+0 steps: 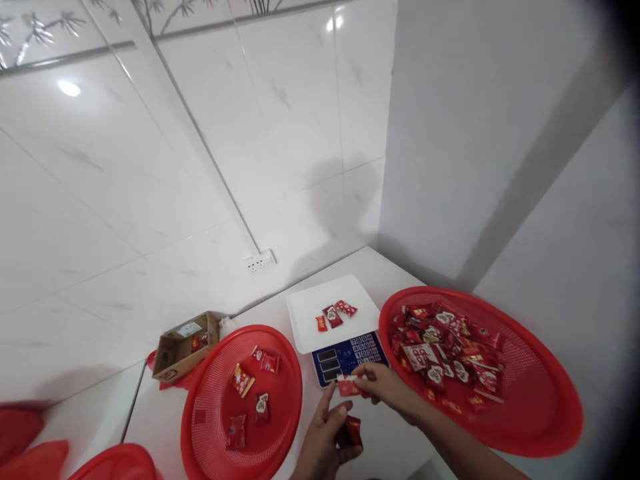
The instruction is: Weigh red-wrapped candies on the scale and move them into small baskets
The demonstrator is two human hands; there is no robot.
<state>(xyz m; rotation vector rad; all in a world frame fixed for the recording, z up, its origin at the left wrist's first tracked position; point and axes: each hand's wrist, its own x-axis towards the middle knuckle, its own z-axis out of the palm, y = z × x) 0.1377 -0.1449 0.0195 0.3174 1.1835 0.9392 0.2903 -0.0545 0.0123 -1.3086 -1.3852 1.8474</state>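
My right hand [383, 387] pinches a small red candy packet [349, 385] in front of the scale's keypad. Below and to its left, my left hand [325, 433] curls around another dark red packet [353, 430], with its index finger reaching up to the first packet. The digital scale [327, 365] has a white pan [310, 300] on top, where a few red packets [333, 315] lie together. Right of my hands, a big red basket [550, 407] holds a heap of red wrapped packets [445, 347]. On the left, a round red basket [210, 373] contains several scattered packets [243, 380].
A cardboard box [180, 360] with a few wrapped pieces stands at the back left beside the round basket. Another red basket [117, 463] shows at the lower left edge. The white table [385, 273] meets a tiled wall with a power socket [260, 262] and a grey wall on the right.
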